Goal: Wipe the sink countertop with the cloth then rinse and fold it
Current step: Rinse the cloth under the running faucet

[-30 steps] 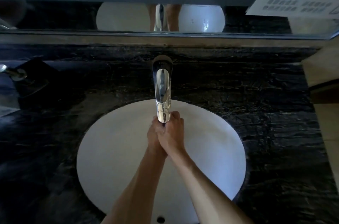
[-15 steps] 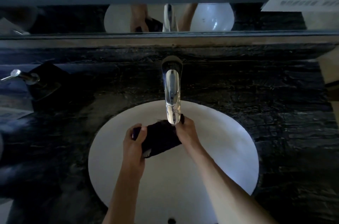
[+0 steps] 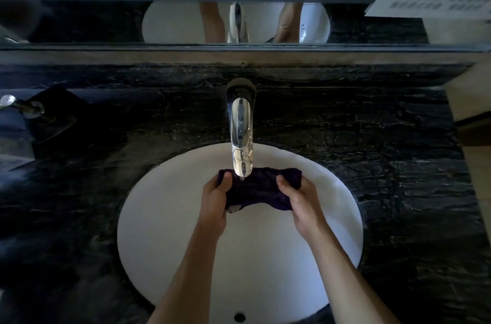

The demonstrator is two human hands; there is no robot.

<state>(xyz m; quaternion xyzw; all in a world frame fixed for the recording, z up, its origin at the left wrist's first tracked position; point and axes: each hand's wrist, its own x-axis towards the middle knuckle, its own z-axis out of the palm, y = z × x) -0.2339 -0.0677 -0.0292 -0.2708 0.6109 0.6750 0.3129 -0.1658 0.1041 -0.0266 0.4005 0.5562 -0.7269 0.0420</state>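
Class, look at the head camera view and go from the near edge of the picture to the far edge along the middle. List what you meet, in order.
Sink overflow hole → white sink basin → dark cloth held by the left hand and right hand → chrome faucet → black marble countertop → mirror.

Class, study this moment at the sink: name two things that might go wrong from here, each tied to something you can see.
1. Both the left hand and right hand grip the dark cloth stretched under the faucet; wringing it there may splash the black countertop.
2. If dropped, the cloth would fall into the white basin and might cover the hole near its front edge.
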